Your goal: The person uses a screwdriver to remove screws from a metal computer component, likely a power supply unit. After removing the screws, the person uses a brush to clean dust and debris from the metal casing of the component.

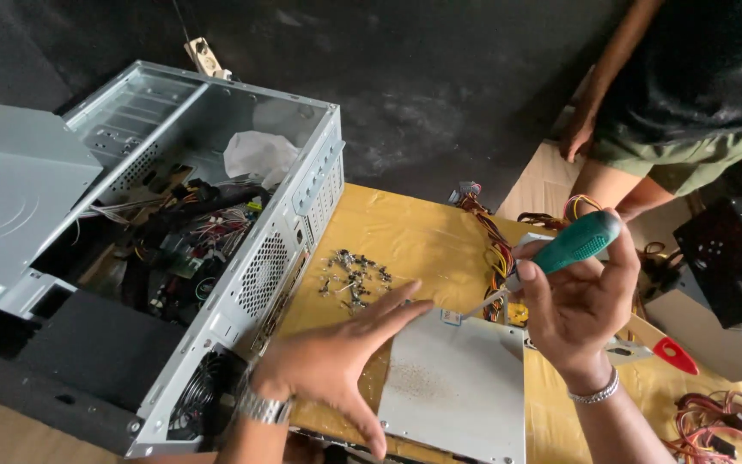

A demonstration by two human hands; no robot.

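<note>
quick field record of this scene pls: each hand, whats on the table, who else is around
left hand: left hand spread flat, fingers on the grey metal box
right hand: right hand holds a green-handled screwdriver, tip towards the box
table: yellow-covered table with a pile of screws, wire bundle, red-handled tool
beside: open computer case, cables inside
other person: seated person at upper right

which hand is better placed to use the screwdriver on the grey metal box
Right. The right hand already holds the green-handled screwdriver, its tip angled down at the grey metal box. The left hand is empty, spread flat at the box's left edge, likely better for steadying.
</note>
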